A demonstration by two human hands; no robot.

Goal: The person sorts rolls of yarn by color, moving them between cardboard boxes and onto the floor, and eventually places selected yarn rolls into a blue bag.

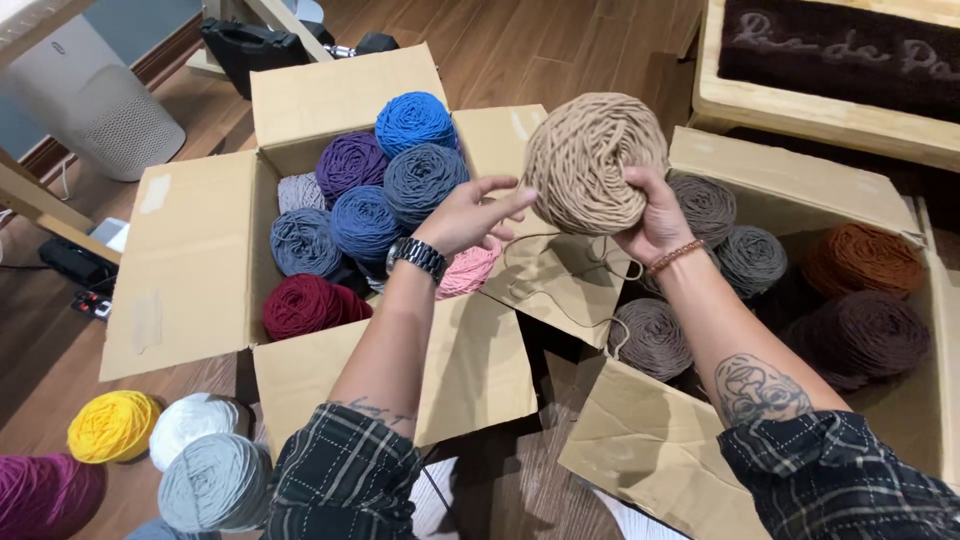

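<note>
My right hand (pixel 655 215) grips a large beige ball of yarn (pixel 590 160) from below, lifted between two open cardboard boxes. A loose beige strand (pixel 560 290) hangs down from it. My left hand (pixel 470 215), with a metal watch at the wrist, reaches toward the ball with fingers spread; its fingertips pinch or touch the strand near the ball's left side. Below my left hand lies a pink yarn ball (pixel 468 268) in the left box (pixel 190 260), among blue, purple, grey and dark red balls.
The right box (pixel 650 450) holds grey, brown and rust yarn balls (pixel 860 260). Yellow (pixel 112 425), white, pale grey and magenta balls lie on the wooden floor at lower left. A white air purifier (pixel 100 110) stands at upper left, a wooden crate (pixel 820 110) at upper right.
</note>
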